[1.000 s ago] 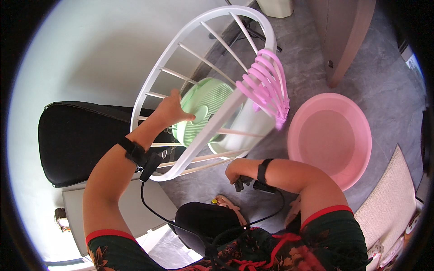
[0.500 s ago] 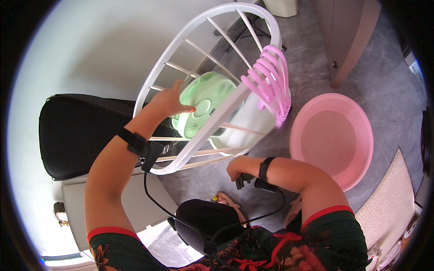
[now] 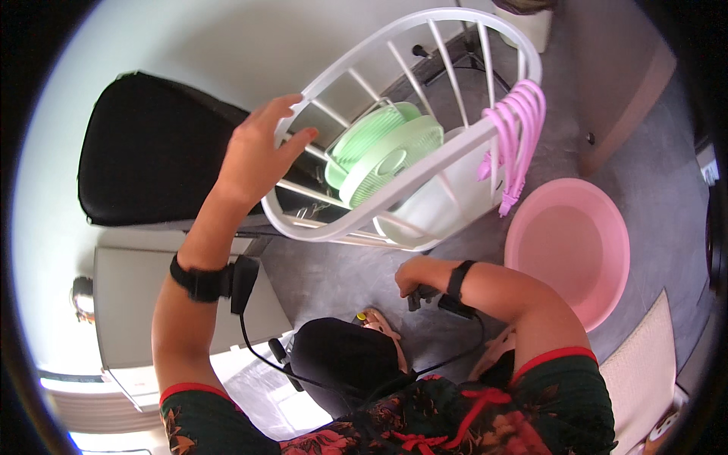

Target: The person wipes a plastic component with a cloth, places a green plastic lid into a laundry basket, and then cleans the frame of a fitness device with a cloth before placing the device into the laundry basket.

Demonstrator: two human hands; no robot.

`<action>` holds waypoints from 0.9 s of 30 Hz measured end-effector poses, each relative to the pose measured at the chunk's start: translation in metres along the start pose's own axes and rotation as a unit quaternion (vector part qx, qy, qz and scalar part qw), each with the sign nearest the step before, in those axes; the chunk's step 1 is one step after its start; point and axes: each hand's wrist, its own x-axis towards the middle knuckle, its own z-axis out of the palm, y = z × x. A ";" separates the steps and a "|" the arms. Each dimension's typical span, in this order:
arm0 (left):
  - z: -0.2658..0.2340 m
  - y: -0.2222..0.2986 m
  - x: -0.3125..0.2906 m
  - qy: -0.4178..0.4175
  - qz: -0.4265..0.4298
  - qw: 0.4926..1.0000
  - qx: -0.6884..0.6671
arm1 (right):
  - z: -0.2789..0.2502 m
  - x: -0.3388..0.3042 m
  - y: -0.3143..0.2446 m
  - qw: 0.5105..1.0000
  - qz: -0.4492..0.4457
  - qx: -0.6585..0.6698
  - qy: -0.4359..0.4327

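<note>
A tall white basket (image 3: 413,178) with barred sides leans ahead of me. Inside it sits a light green round object (image 3: 390,159) with ribbed faces, much like a small fan. Several pink plastic hangers (image 3: 516,129) hook over the basket's right rim. My left hand (image 3: 265,148) is at the basket's left rim, its thumb and fingers apart and nothing held. Lower down, in front of the basket, my right hand (image 3: 411,274) is curled closed beside a dark grey thing (image 3: 422,296); its fingertips are mostly hidden.
To the right a pink basin (image 3: 569,250) stands on the grey floor. A black padded case (image 3: 152,152) is against the wall at left, above a pale cabinet (image 3: 178,303). A brown panel (image 3: 622,91) rises at far right, with a beige mat (image 3: 644,356) nearer me.
My left hand has come off the green object and moved left to the basket's rim. The basket and its contents appear farther right in view. My right hand stays closed.
</note>
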 end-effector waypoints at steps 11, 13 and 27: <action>-0.030 -0.088 -0.343 0.263 -0.541 0.795 -0.082 | 0.055 0.021 0.029 0.997 -0.070 -0.013 0.014; -0.012 -0.109 -0.437 0.202 -0.596 0.773 -0.081 | 0.048 0.014 0.025 0.997 -0.080 -0.020 -0.009; 0.125 -0.072 -0.654 0.028 -0.838 0.500 -0.217 | 0.008 0.041 -0.019 0.999 0.015 0.024 -0.025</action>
